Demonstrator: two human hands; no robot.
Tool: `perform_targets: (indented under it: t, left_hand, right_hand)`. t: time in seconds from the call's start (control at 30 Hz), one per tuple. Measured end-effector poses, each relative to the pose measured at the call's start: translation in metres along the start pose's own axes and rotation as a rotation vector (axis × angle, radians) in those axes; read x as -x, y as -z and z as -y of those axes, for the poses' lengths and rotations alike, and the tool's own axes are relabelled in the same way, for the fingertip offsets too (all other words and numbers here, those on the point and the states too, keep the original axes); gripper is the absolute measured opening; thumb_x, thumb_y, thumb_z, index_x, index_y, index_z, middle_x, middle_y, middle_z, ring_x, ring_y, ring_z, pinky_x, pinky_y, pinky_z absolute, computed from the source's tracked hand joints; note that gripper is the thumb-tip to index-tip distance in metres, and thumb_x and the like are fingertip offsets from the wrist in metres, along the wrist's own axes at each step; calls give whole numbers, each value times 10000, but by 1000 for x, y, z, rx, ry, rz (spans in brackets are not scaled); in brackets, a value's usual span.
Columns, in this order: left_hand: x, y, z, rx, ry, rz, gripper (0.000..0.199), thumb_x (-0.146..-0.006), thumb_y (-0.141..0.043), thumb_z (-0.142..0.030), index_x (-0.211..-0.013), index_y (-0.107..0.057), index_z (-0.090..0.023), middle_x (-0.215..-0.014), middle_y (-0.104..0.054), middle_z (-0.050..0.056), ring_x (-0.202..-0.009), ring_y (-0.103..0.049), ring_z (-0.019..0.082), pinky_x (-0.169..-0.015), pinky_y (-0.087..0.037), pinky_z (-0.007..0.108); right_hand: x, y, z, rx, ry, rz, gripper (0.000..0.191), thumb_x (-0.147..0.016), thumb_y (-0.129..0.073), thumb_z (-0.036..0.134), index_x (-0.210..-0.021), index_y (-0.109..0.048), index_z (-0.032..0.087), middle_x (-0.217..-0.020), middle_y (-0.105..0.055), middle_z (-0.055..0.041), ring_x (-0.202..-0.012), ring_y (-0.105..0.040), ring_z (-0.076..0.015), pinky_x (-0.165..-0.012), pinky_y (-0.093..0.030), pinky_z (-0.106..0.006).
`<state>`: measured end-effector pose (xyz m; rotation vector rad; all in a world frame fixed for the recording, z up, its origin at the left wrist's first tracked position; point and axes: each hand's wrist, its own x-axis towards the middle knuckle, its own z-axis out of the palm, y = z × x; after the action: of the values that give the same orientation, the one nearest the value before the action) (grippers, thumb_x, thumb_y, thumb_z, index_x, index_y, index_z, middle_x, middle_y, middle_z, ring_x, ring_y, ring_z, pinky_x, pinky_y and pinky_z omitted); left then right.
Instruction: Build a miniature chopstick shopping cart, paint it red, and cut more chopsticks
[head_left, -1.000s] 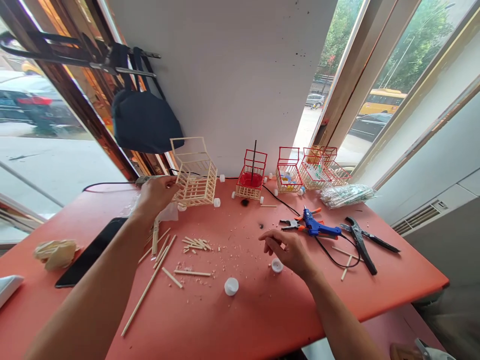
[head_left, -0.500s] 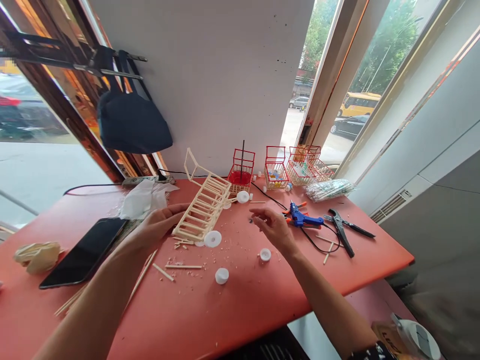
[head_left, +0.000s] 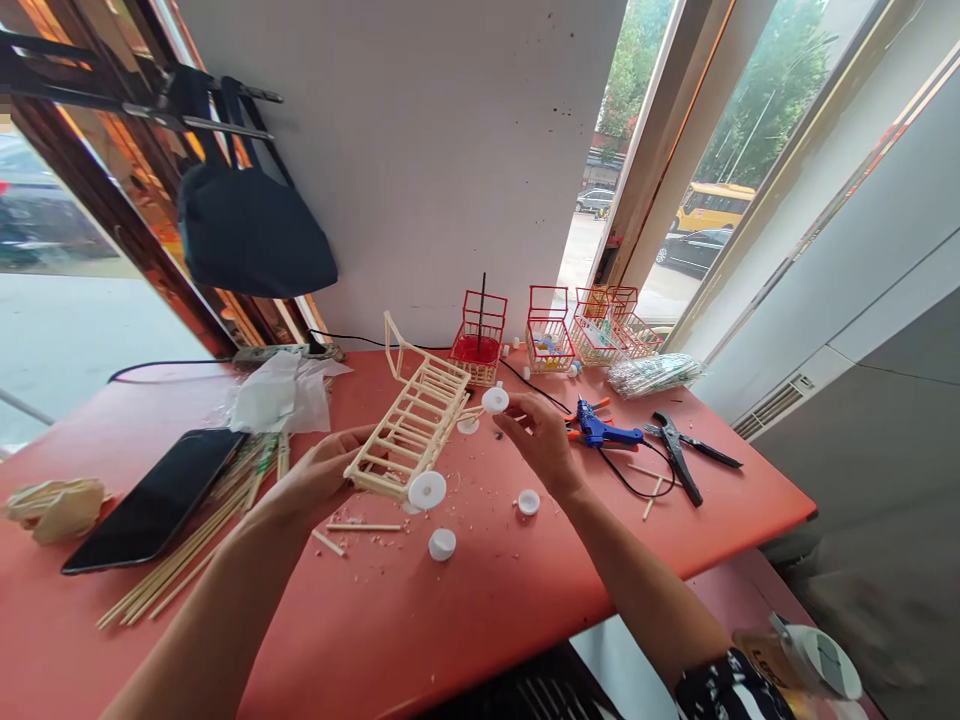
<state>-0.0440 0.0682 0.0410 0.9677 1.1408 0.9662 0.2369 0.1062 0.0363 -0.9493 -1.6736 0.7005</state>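
Observation:
My left hand (head_left: 321, 482) grips a small cart of pale wooden sticks (head_left: 411, 432) by its left side, tilted above the table. The cart has a slatted body, a raised stick handle at the far end and white disc wheels. One wheel (head_left: 427, 491) faces me at the near corner. At the far right corner, the fingertips of my right hand (head_left: 541, 440) close on another white wheel (head_left: 495, 400); its contact is partly hidden. Two loose white bottle caps, one left (head_left: 442, 545) and one right (head_left: 528, 502), lie on the table below.
The red table (head_left: 480, 610) carries a blue glue gun (head_left: 604, 430), pliers (head_left: 679, 460), a phone (head_left: 154, 500) and wooden sticks (head_left: 195, 545). Finished-looking red-trimmed carts, one holding a dark stick (head_left: 480, 345), stand along the wall near a clear plastic pack (head_left: 652, 374).
My right hand has moved up and left to the far wheel, from apart to touching it. The cart, still in my left hand, has turned slightly. The camera view has shifted a little.

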Motion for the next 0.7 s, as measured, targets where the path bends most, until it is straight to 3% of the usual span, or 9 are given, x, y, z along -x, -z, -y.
perform_targets:
  t: [0.13,0.3,0.43,0.53,0.7]
  left_hand:
    - [3,-2,-2,-25,-53,-2,573,-448,-967,-394,-973,-832,-210,-728,-753,71,-564,-650,186,-497,-477,246]
    - [-5,8,12,-33,-112,-27,542,-544,-960,-413,-1037,-810,-245,-678,-721,18,-498,-588,141,-507,-506,240]
    - [-19,23,13,-201,-280,-72,528,-636,-920,-494,-1079,-788,-238,-922,-796,63,-770,-706,208,-684,-579,267]
    - [-27,31,1,-438,-411,-85,477,-707,-850,-558,-1026,-795,-208,-1018,-798,91,-1000,-705,273,-870,-581,321]
    - [-35,33,-23,-735,-501,-71,472,-785,-735,-604,-1031,-804,-207,-926,-787,69,-944,-708,273,-899,-572,337]
  right_hand:
    - [3,-4,1,10,-2,8,200,-923,-679,378,-999,-759,211,-968,-737,-63,-808,-652,-171,-687,-538,-280]
    - [7,-2,1,-20,2,28,214,-937,-662,350,-1065,-768,216,-1052,-763,-70,-852,-683,-173,-729,-549,-281]
    - [10,5,0,-53,-77,60,222,-947,-658,339,-1076,-777,204,-1024,-782,-77,-870,-707,-179,-741,-538,-278]
    - [14,11,-4,-61,-139,138,246,-956,-654,371,-1060,-790,193,-921,-784,-64,-813,-701,-170,-699,-523,-267]
    - [19,17,-15,-67,-191,193,315,-977,-614,422,-1065,-793,177,-909,-786,-70,-769,-696,-154,-639,-520,-245]
